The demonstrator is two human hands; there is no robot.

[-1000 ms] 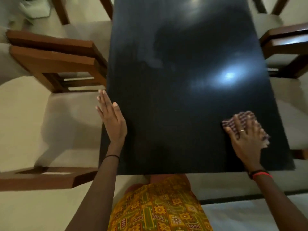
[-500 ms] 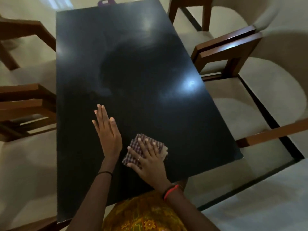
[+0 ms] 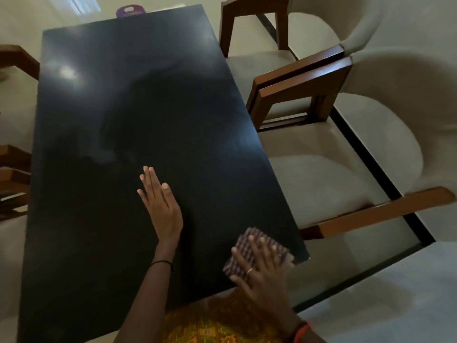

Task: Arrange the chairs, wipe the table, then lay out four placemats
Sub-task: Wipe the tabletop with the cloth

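Observation:
A long glossy black table (image 3: 148, 100) fills the middle of the view. My left hand (image 3: 160, 206) lies flat on it, fingers together, holding nothing. My right hand (image 3: 259, 271) presses a checkered cloth (image 3: 249, 246) onto the table near its near right corner. Two cream chairs with wooden arms stand along the right side, one near (image 3: 329, 184) and one far (image 3: 269, 63). Parts of other chairs' wooden arms (image 3: 14, 169) show at the left edge. No placemats are visible.
A purple object (image 3: 129, 11) sits just beyond the table's far end. A dark strip on the floor (image 3: 385, 179) runs under the right chairs. My patterned yellow garment (image 3: 212, 325) is against the table's near edge.
My right hand slid the cloth from the right side leftwards beside my left hand, then back right towards the near corner. The view has swung right, showing more of the right chairs.

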